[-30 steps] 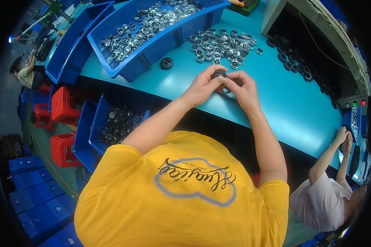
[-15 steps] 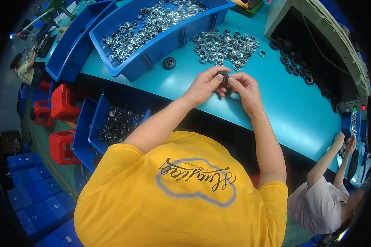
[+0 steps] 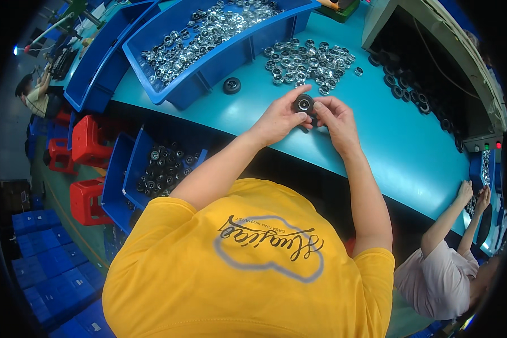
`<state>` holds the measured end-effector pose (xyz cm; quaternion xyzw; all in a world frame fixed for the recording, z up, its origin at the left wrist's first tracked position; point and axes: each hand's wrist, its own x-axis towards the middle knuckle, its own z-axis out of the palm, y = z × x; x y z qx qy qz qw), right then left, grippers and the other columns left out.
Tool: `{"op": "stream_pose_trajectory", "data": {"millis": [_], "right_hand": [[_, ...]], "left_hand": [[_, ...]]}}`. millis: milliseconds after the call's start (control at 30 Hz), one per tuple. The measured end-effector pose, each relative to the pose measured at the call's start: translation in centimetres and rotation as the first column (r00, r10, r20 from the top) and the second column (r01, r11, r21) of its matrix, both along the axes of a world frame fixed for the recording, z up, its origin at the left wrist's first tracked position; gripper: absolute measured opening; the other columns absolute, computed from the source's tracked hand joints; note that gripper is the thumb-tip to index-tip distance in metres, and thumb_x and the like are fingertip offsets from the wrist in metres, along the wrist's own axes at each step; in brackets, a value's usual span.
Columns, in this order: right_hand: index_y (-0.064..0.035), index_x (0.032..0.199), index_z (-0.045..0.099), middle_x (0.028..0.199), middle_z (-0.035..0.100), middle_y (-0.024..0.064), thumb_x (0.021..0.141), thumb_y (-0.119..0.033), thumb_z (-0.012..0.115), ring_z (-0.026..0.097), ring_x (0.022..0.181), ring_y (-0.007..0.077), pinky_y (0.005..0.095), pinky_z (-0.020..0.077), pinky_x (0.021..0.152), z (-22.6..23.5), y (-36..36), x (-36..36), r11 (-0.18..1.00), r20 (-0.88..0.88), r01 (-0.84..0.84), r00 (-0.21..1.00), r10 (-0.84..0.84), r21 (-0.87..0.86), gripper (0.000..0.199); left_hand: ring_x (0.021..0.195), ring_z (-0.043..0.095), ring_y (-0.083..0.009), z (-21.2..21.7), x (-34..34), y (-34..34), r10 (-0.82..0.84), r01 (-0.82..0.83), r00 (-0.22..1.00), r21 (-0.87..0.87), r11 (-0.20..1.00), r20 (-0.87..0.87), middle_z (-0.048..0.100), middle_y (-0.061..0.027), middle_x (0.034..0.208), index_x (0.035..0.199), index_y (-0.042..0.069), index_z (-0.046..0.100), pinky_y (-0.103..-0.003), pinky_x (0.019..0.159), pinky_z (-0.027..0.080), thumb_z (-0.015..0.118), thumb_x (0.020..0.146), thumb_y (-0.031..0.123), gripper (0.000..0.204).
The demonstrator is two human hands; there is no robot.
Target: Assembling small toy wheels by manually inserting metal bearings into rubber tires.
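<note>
Above the near edge of the turquoise table, my two hands hold a small black wheel (image 3: 303, 104), its round face with a ringed centre turned up. My left hand (image 3: 280, 118) grips it from the left, thumb below and index finger over the top. On its right rim press the thumb and fingers of my right hand (image 3: 338, 119). Another dark bit shows under the fingers, too hidden to name. Beyond my hands lies a pile of shiny hubs (image 3: 296, 63). One black wheel (image 3: 231, 85) rests alone to their left.
A blue bin (image 3: 194, 77) full of shiny hubs stands at the back left. Black tyres (image 3: 404, 93) lie by a machine housing (image 3: 462, 62) at right. Below the table's left, a blue bin (image 3: 130, 183) holds finished-looking wheels, near red stools (image 3: 87, 141). A co-worker (image 3: 439, 276) sits at right.
The black wheel has been tilted so its round face now shows upward. My left thumb has slid from its face to below it. Both hands stay in nearly the same place.
</note>
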<state>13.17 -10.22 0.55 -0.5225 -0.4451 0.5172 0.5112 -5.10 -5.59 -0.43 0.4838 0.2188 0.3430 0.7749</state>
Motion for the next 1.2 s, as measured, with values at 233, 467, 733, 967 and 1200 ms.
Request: {"op": "stream_pose_trajectory", "data": {"millis": [233, 467, 733, 967, 1200], "right_hand": [[-0.0023, 0.109, 0.067, 0.086, 0.066, 0.0006, 0.093, -0.018, 0.071, 0.058, 0.070, 0.0058, 0.0209, 0.0458, 0.057, -0.4, 0.1, 0.0, 1.000, 0.007, 0.026, 1.000, -0.026, -0.003, 0.022], [-0.0029, 0.108, 0.064, 0.084, 0.065, 0.0003, 0.090, -0.016, 0.074, 0.058, 0.069, 0.0060, 0.0210, 0.0451, 0.054, -0.9, 0.1, 0.2, 0.999, -0.021, 0.030, 0.999, -0.031, -0.042, 0.024], [-0.0012, 0.106, 0.067, 0.089, 0.069, 0.0047, 0.091, -0.016, 0.075, 0.065, 0.075, 0.0106, 0.0238, 0.0530, 0.062, -0.6, 0.0, 0.6, 1.000, -0.059, 0.008, 0.998, -0.009, -0.014, 0.022], [-0.0005, 0.110, 0.068, 0.093, 0.070, 0.0051, 0.093, -0.016, 0.072, 0.066, 0.078, 0.0108, 0.0238, 0.0539, 0.066, -0.1, 0.1, 1.2, 0.994, -0.161, -0.078, 0.985, 0.065, -0.073, 0.023], [-0.0005, 0.109, 0.067, 0.092, 0.070, 0.0046, 0.095, -0.018, 0.071, 0.065, 0.078, 0.0102, 0.0228, 0.0526, 0.066, -0.1, 0.0, 1.7, 0.983, -0.238, -0.164, 0.961, 0.140, -0.084, 0.023]], "left_hand": [[0.082, 0.063, -0.0139, -0.1, 0.2, -0.3, 0.033, -0.029, 0.996, 0.052, 0.998, -0.079, 0.061, -0.0076, 0.101, 0.153, 0.004, 0.034, -0.032, 0.076, 0.059, 0.053, 0.099, -0.001, 0.058], [0.073, 0.059, -0.0099, 1.5, 0.9, -1.8, 0.235, -0.052, 0.885, 0.416, 0.908, -0.402, 0.063, -0.0048, 0.088, 0.152, 0.007, 0.039, -0.027, 0.069, 0.053, 0.055, 0.099, 0.004, 0.056], [0.082, 0.062, -0.0138, 0.1, 1.1, -1.5, 0.309, -0.027, 0.882, 0.616, 0.787, -0.356, 0.067, -0.0081, 0.095, 0.152, 0.007, 0.039, -0.031, 0.077, 0.054, 0.057, 0.098, 0.006, 0.056], [0.076, 0.060, -0.0097, 1.3, 0.7, -1.8, 0.142, -0.042, 0.949, 0.335, 0.941, -0.282, 0.064, -0.0045, 0.090, 0.146, 0.009, 0.044, -0.026, 0.064, 0.052, 0.059, 0.098, 0.005, 0.050], [0.068, 0.057, -0.0078, 1.1, 0.4, -1.6, 0.072, -0.025, 0.976, 0.221, 0.975, -0.205, 0.060, -0.0027, 0.084, 0.143, 0.007, 0.046, -0.023, 0.058, 0.049, 0.058, 0.099, 0.005, 0.046]]}}
